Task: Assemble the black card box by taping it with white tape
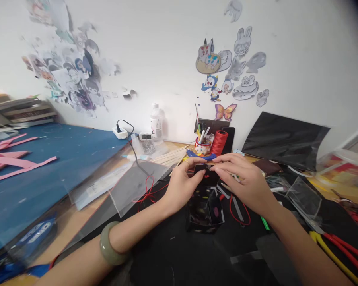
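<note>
My left hand, with a green bangle on its wrist, pinches the left edge of a small black panel. On the opposite side, my right hand has its thumb and fingers closed at the same panel. A small red mark shows on the panel between my thumbs. Just below stands a black box with shiny, colour-flecked sides; whether the panel is joined to it I cannot tell. A blue-handled tool appears directly behind my fingertips, partly hidden by them.
A red thread spool and a pen cup stand behind my hands. Wooden sticks, a clear sheet and red cord lie to the left. Red-and-yellow-handled scissors lie right. A bottle stands by the wall.
</note>
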Action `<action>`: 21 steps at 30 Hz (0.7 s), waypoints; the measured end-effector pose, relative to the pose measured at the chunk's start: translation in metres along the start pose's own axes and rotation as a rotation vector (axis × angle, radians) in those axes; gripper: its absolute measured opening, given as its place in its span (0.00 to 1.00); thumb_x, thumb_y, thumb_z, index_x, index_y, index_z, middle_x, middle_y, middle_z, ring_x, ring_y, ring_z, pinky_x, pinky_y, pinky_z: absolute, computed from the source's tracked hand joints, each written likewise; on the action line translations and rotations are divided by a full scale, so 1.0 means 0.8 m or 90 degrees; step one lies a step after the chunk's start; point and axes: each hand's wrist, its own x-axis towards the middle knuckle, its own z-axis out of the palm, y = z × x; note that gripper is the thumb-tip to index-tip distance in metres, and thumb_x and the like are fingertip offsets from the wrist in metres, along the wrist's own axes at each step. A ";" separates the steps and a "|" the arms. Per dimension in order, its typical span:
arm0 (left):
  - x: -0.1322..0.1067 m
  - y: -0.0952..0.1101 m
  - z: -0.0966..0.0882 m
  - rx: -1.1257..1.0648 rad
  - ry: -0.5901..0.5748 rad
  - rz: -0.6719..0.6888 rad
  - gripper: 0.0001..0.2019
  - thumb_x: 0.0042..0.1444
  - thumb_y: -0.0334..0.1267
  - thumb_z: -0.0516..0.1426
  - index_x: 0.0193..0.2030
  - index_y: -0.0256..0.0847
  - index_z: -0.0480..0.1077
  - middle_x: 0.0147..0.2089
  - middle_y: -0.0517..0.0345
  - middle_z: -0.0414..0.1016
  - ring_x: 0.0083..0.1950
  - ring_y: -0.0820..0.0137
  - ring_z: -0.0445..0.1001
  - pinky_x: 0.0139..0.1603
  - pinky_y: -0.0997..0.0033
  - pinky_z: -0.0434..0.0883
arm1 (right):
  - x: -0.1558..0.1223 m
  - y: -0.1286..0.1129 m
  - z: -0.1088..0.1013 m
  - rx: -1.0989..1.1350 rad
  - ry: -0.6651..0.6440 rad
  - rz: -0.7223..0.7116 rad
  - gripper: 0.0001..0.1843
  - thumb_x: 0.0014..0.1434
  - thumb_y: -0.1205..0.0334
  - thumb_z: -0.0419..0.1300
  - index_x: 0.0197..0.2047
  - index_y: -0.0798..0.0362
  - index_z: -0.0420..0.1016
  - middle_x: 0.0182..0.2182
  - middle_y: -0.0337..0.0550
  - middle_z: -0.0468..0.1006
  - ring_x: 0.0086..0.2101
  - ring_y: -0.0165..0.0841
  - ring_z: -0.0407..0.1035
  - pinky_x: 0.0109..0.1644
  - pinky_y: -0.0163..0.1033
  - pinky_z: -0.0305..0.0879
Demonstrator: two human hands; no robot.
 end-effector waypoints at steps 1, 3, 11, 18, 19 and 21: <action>0.000 -0.001 0.000 0.000 0.005 -0.003 0.10 0.53 0.30 0.54 0.43 0.39 0.69 0.43 0.56 0.75 0.46 0.69 0.72 0.47 0.71 0.67 | -0.001 0.000 0.001 -0.033 0.005 -0.030 0.10 0.58 0.65 0.54 0.36 0.55 0.77 0.38 0.48 0.76 0.43 0.37 0.68 0.47 0.44 0.64; 0.001 -0.002 0.000 -0.017 0.017 -0.013 0.10 0.52 0.29 0.55 0.42 0.38 0.69 0.42 0.56 0.75 0.44 0.70 0.72 0.47 0.70 0.66 | -0.004 0.002 0.002 -0.111 0.015 -0.095 0.09 0.56 0.66 0.56 0.38 0.55 0.77 0.40 0.50 0.76 0.44 0.39 0.67 0.49 0.45 0.63; 0.008 -0.009 -0.004 -0.119 0.044 -0.086 0.08 0.51 0.30 0.55 0.39 0.37 0.69 0.35 0.59 0.74 0.35 0.74 0.71 0.38 0.75 0.67 | -0.021 0.024 0.010 -0.271 0.028 -0.235 0.09 0.51 0.66 0.61 0.38 0.54 0.76 0.45 0.51 0.75 0.47 0.43 0.66 0.50 0.48 0.64; 0.008 -0.005 -0.005 -0.124 0.035 -0.099 0.08 0.49 0.29 0.56 0.37 0.36 0.71 0.33 0.60 0.74 0.34 0.75 0.70 0.37 0.76 0.66 | -0.016 0.018 0.004 -0.086 0.175 -0.039 0.06 0.53 0.71 0.58 0.36 0.57 0.74 0.38 0.51 0.76 0.42 0.37 0.68 0.48 0.44 0.64; 0.007 -0.002 -0.006 -0.122 0.028 -0.099 0.07 0.49 0.29 0.56 0.37 0.36 0.71 0.33 0.60 0.74 0.34 0.75 0.71 0.37 0.76 0.67 | -0.015 0.013 0.002 -0.064 0.151 -0.006 0.08 0.54 0.70 0.58 0.39 0.57 0.73 0.38 0.50 0.76 0.42 0.37 0.68 0.48 0.44 0.64; 0.003 0.003 -0.008 -0.112 0.006 -0.109 0.07 0.49 0.29 0.56 0.36 0.36 0.71 0.32 0.59 0.75 0.33 0.74 0.71 0.37 0.75 0.67 | -0.015 0.003 -0.002 -0.024 0.084 0.026 0.10 0.55 0.68 0.57 0.42 0.55 0.72 0.39 0.48 0.76 0.42 0.36 0.68 0.48 0.43 0.63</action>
